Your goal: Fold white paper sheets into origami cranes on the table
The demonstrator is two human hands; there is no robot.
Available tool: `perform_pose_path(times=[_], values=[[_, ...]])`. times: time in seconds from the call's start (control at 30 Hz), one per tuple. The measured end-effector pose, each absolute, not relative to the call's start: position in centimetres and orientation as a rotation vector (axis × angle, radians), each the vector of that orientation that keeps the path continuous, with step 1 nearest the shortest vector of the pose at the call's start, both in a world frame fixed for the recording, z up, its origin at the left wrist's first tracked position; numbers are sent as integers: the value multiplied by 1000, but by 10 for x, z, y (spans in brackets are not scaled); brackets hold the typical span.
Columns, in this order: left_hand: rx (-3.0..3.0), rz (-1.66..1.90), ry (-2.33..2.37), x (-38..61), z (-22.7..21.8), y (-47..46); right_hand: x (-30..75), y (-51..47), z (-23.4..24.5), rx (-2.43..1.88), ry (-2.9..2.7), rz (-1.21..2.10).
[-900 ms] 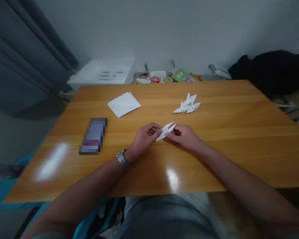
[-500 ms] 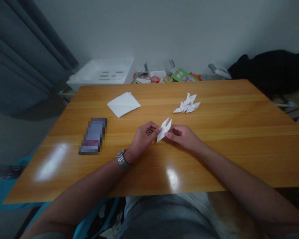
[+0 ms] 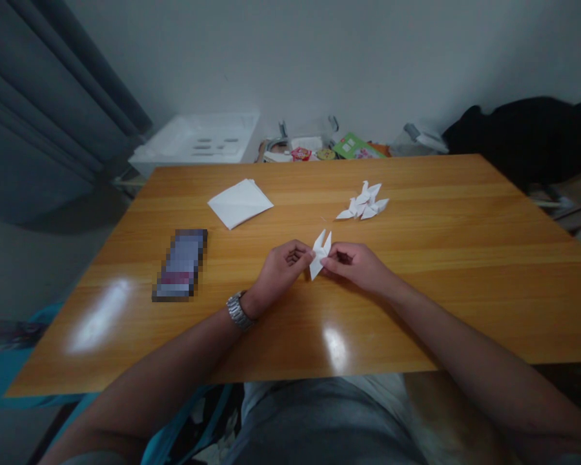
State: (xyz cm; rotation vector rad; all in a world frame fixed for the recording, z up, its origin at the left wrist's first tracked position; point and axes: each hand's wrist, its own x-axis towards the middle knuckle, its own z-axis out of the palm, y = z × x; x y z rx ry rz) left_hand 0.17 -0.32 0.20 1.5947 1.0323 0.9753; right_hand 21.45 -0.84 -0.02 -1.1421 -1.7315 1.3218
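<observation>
Folded white paper between left hand and right hand

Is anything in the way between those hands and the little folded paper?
No, nothing visible is in the way: the left hand and the right hand both pinch the folded paper. The white paper birds and paper sheets lie farther back on the table.

A gray wall stands behind the shiny brown tabletop. A gray curtain hangs on the left, with gray floor below. Two bright spots of light shine on the tabletop.
</observation>
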Motion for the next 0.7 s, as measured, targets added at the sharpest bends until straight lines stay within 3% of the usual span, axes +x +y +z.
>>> perform_pose_path(times=[0.7], values=[[1582, 906, 993, 3, -2, 0, 213, -7, -5, -1084, -1791, 1312]])
